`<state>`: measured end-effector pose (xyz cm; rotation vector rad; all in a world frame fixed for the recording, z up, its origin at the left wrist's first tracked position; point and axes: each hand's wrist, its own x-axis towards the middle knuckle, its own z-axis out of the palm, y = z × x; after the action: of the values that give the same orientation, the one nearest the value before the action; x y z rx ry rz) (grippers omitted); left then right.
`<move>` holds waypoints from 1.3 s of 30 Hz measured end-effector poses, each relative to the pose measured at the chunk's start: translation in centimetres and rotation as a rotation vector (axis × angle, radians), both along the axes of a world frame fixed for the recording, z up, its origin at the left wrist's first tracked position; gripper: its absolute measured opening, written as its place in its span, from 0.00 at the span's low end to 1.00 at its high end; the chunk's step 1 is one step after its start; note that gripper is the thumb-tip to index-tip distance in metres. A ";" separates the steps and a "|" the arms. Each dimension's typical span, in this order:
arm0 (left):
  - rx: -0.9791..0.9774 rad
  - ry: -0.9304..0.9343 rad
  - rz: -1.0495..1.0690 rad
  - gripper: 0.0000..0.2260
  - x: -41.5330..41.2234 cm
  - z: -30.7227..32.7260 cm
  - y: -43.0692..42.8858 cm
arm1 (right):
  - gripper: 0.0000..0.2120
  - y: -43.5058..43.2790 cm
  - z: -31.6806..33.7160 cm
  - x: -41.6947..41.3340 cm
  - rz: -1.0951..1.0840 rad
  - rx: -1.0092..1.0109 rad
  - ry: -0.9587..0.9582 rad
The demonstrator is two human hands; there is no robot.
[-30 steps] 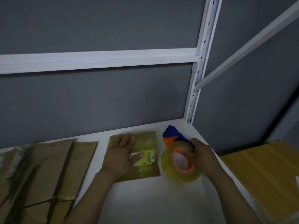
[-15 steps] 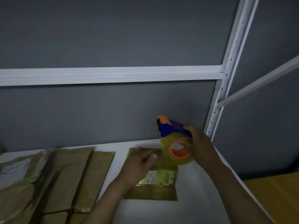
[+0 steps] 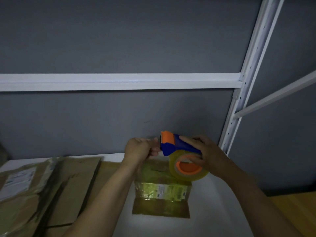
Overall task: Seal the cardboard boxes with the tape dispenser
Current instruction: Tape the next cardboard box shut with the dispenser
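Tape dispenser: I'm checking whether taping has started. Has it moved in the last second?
Yes. The tape dispenser rose from the shelf beside the small box and hangs over its far end, in the right hand.

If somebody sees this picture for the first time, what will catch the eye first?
The blue and orange tape dispenser, gripped by the right hand in mid-picture, stands out in the dim scene; the left hand pinches at its front, probably the tape end. Below it a small cardboard box with a shiny taped label lies on the white table, flattened cardboard piled at left.
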<state>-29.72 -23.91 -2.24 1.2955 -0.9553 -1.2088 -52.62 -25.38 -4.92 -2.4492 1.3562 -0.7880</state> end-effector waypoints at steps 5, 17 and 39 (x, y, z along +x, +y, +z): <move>-0.030 0.013 0.141 0.08 3.5 -0.3 -0.7 | 0.36 -0.5 -0.4 0.0 0.008 -0.028 -0.003; 0.198 0.471 0.035 0.05 0.6 -6.7 -0.7 | 0.33 -0.3 0.8 0.4 0.024 0.077 -0.044; -0.017 -0.511 0.117 0.16 1.6 -10.0 -1.8 | 0.24 0.2 2.6 2.6 0.064 -0.147 0.627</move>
<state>-28.09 -25.71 -12.27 1.6617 -1.2244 -0.7874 -50.04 -25.15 -2.31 -2.9869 1.4253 -0.0905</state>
